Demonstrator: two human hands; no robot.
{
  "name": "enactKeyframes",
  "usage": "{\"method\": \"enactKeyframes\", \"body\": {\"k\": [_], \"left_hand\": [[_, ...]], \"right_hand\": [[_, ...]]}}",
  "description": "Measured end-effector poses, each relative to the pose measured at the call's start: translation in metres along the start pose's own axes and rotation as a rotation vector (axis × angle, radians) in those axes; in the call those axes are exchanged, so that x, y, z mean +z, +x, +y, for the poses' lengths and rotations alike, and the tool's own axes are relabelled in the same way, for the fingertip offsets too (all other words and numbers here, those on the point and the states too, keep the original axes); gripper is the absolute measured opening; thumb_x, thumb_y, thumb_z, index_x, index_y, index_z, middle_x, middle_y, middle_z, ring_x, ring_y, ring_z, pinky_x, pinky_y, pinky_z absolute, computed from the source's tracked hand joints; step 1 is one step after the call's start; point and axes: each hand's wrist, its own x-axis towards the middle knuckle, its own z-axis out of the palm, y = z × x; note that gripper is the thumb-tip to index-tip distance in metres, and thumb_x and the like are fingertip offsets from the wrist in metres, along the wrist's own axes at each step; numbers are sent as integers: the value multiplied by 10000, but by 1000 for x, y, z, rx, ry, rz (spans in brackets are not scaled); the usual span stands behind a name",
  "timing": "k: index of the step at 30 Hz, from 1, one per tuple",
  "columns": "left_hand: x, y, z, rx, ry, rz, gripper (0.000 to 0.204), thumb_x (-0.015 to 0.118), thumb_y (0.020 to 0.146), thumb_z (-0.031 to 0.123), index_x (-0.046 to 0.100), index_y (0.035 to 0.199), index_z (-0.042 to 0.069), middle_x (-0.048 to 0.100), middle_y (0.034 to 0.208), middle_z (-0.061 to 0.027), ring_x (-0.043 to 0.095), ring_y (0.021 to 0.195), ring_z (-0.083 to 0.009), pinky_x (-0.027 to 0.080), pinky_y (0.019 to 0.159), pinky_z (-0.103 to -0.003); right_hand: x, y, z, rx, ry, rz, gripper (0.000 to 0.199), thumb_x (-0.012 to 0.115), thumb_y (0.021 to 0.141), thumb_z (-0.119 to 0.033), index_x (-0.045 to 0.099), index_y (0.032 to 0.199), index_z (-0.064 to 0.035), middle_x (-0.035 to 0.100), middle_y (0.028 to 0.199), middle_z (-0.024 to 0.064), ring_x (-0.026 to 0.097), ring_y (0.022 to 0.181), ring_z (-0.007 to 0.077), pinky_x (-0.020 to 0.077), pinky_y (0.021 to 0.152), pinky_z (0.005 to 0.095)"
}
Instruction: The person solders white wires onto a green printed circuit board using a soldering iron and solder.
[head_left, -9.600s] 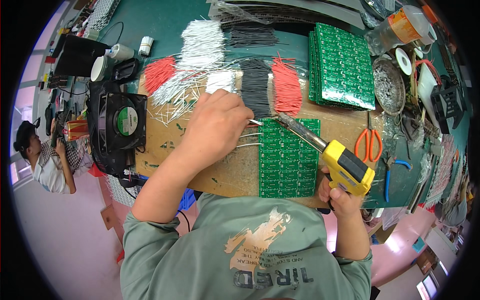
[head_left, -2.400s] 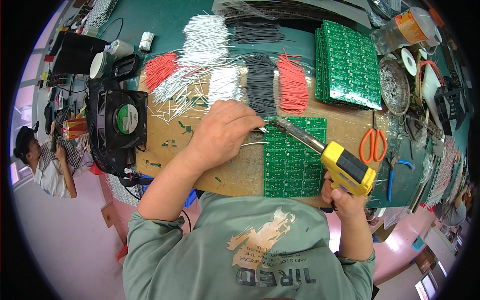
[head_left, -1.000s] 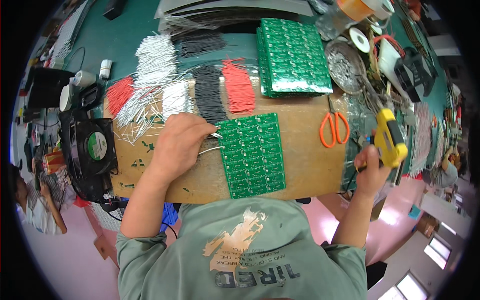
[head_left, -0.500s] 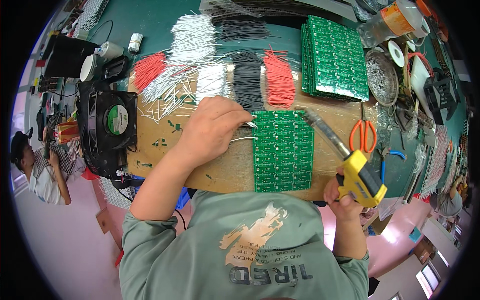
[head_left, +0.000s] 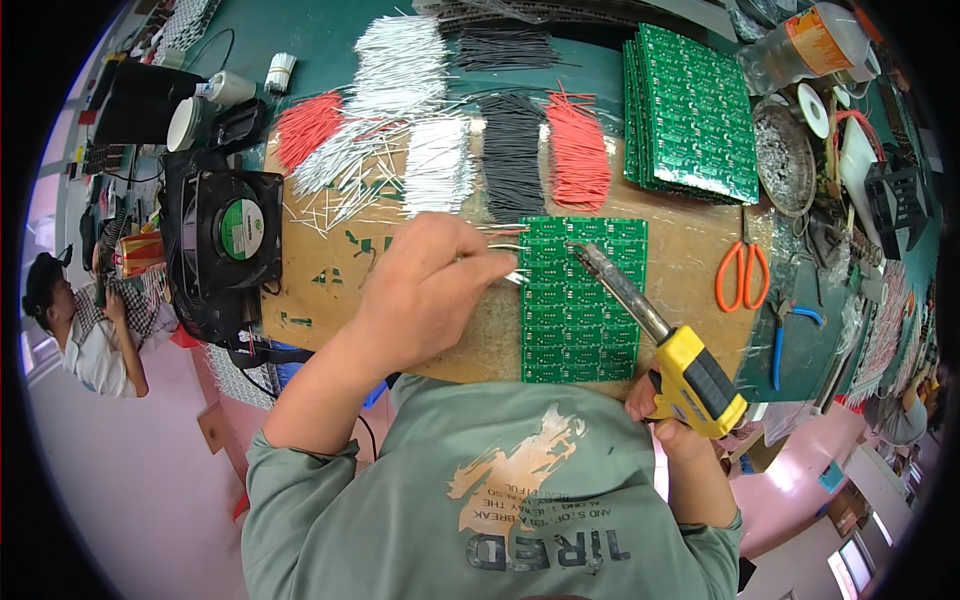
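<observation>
While left hand (head_left: 428, 288) grips wire (head_left: 517, 278) and right hand (head_left: 683, 438) soldering gun (head_left: 687, 365), a dish (head_left: 797, 211) holds grey bits (head_left: 783, 152).

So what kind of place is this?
Probably an electronics workshop: there's a green circuit board, a yellow soldering gun over it, and piles of red, black and white wires.

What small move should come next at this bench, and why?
Probably the right hand should ease the yellow soldering gun leftward, toward the white wire ends: the left hand appears to hold them at the left edge of the green circuit board panel, while the gun's tip is farther right, apart from them.
</observation>
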Motion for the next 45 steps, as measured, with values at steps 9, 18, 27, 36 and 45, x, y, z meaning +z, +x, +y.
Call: {"method": "enactKeyframes", "body": {"k": [9, 18, 27, 36, 45], "left_hand": [[21, -24, 1, 33, -93, 103, 461, 746, 792, -86, 812, 1222, 65, 659, 969, -62, 654, 877, -290, 532, 781, -414], [19, -20, 0, 12, -62, 84, 361, 813, 805, -81, 821, 1145, 39, 700, 972, -69, 682, 887, -269, 555, 767, -370], [25, -17, -1, 14, -75, 92, 356, 790, 799, -81, 823, 1129, 49, 732, 1007, -82, 701, 904, -287, 564, 797, -390], [28, -20, -2, 26, -42, 77, 376, 743, 803, -59, 784, 1160, 51, 712, 1050, -56, 694, 957, -283, 531, 856, -411], [26, -23, -2, 11, -20, 78, 366, 754, 808, -51, 780, 1159, 51, 704, 1042, -59, 688, 948, -282, 533, 853, -408]], "right_hand": [[3, -5, -2, -14, 78, 13, 796, 945, 911, -413, 535, 1482, -39, 617, 1021, 39, 612, 923, 181, 529, 816, 365], [-2, -11, 1, 0, -77, 51, 509, 884, 948, -370, 629, 1225, -28, 620, 878, 24, 606, 761, 167, 513, 678, 330], [-4, -11, 3, -20, -239, 56, 380, 880, 931, -334, 675, 946, -14, 656, 788, 65, 635, 685, 191, 521, 637, 338], [-11, -12, 6, 24, -283, 33, 385, 880, 920, -316, 662, 1012, -13, 660, 802, 61, 644, 687, 194, 526, 649, 342], [-10, -12, 7, 32, -291, 52, 384, 882, 918, -315, 659, 1025, -21, 655, 796, 63, 644, 684, 193, 525, 644, 349]]}}
